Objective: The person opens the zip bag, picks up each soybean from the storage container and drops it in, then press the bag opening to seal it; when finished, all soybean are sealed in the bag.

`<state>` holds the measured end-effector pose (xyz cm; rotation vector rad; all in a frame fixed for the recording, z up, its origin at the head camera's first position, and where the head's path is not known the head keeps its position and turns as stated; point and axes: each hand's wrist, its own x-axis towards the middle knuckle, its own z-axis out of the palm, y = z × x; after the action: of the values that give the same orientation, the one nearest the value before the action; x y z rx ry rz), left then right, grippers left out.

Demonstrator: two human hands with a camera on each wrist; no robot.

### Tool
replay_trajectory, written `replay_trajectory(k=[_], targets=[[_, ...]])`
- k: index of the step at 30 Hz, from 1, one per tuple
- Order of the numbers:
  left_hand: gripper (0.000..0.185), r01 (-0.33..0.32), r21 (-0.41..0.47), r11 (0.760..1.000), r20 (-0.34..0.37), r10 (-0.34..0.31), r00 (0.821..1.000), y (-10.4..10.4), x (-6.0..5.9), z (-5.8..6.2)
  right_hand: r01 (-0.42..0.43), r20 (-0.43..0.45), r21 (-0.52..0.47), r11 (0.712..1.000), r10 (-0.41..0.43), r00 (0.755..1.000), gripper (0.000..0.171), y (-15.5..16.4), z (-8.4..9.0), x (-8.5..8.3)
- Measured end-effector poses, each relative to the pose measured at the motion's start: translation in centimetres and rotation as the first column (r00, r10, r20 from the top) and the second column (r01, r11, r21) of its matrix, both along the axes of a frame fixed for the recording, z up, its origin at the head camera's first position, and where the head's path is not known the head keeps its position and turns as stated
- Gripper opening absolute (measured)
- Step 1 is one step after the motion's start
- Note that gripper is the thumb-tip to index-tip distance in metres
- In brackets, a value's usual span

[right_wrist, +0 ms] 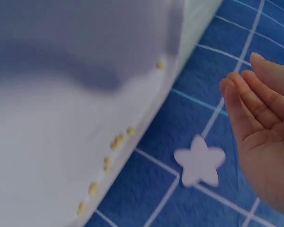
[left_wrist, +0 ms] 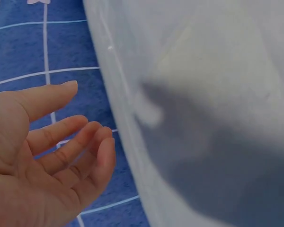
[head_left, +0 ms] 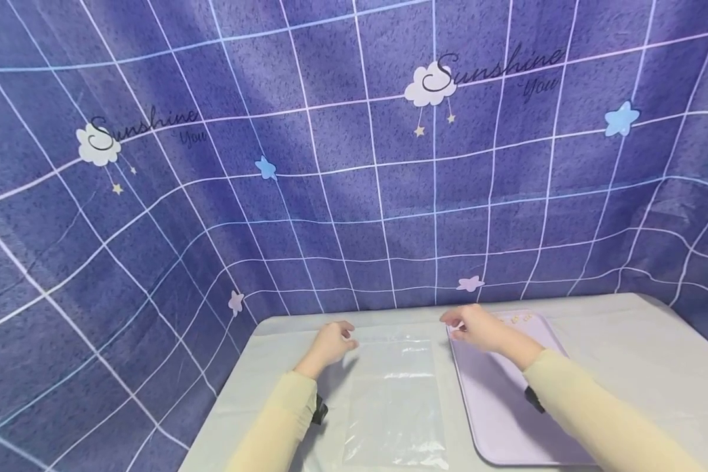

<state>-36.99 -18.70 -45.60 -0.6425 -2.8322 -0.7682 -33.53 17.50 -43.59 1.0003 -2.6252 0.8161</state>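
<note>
A clear plastic bag (head_left: 394,400) lies flat on the table in front of me. My left hand (head_left: 332,342) hovers by the bag's upper left corner, its fingers loosely bent around nothing. That palm (left_wrist: 33,175) looks bare in the left wrist view, thumb apart from the fingers. To the bag's right is a lilac tray (head_left: 478,419). Above the tray's far left corner is my right hand (head_left: 476,328), also holding nothing, its fingers (right_wrist: 239,113) gently curved. Several small yellow pieces (right_wrist: 118,139) sit along the tray's far edge; what they are I cannot tell.
A pale cloth covers the table (head_left: 643,380). Behind it and at the sides hangs a blue checked curtain (head_left: 342,196) with stars and clouds. Dark wrist devices (head_left: 320,410) show under both sleeves.
</note>
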Motion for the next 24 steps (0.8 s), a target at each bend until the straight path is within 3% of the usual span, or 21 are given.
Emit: replay_trajectory(k=[4, 9, 18, 24], targets=[[0.037, -0.009, -0.022, 1.0, 0.02, 0.009, 1.0, 0.4, -0.7, -1.2, 0.005, -0.01, 0.08, 0.997, -0.004, 1.0, 0.03, -1.9, -1.4, -1.2], [0.042, -0.03, -0.049, 0.998, 0.029, 0.031, 0.999, 0.9, -1.7, -2.2, 0.067, -0.013, 0.158, 0.985, -0.066, 0.998, 0.034, -3.6, -2.9, -2.3], [0.035, -0.007, -0.105, 0.994, 0.016, 0.009, 1.0, 1.5, -1.9, -2.5, 0.105, 0.028, 0.242, 0.964, -0.115, 0.993, 0.023, -5.6, -4.0, -3.4], [0.028, 0.0, -0.083, 0.997, 0.025, 0.002, 1.0, 1.9, -2.0, -2.6, 0.149, 0.056, 0.256, 0.955, -0.168, 0.984, 0.026, -6.1, -3.8, -3.6]])
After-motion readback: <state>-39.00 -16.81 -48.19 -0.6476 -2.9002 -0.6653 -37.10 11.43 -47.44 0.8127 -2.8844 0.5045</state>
